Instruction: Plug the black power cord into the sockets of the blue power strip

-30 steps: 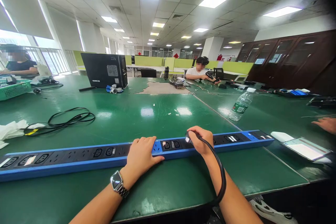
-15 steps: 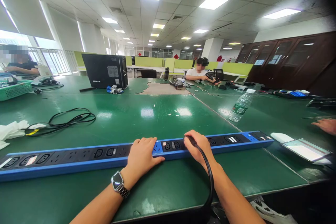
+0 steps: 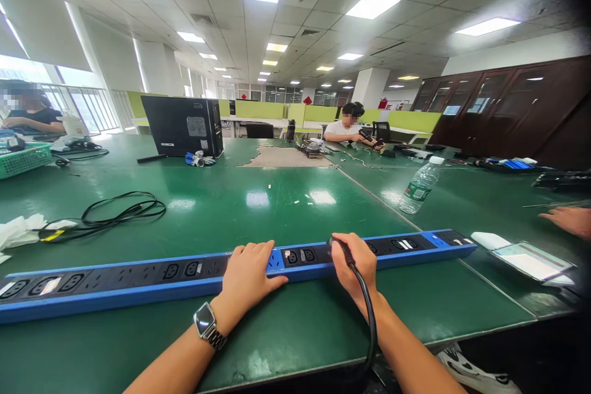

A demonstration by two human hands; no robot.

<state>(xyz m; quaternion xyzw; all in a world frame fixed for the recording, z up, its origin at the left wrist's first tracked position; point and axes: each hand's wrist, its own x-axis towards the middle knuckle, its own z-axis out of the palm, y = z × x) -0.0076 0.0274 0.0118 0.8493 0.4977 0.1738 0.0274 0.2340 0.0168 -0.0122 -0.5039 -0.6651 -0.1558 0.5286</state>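
Glossy green table top (image 3: 286,209), blue-and-black plastic power strip (image 3: 138,280), matt black rubbery cable (image 3: 367,314), clear plastic bottle (image 3: 419,186)

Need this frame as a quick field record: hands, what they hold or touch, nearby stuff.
left hand: flat on the power strip, pressing it to the green table; watch on wrist
right hand: gripping a black plug at a socket of the strip; whether it is seated cannot be told
cable: runs from the plug back over the table edge
nearby: water bottle, loose black cord, white device
others: another person's hand at far right
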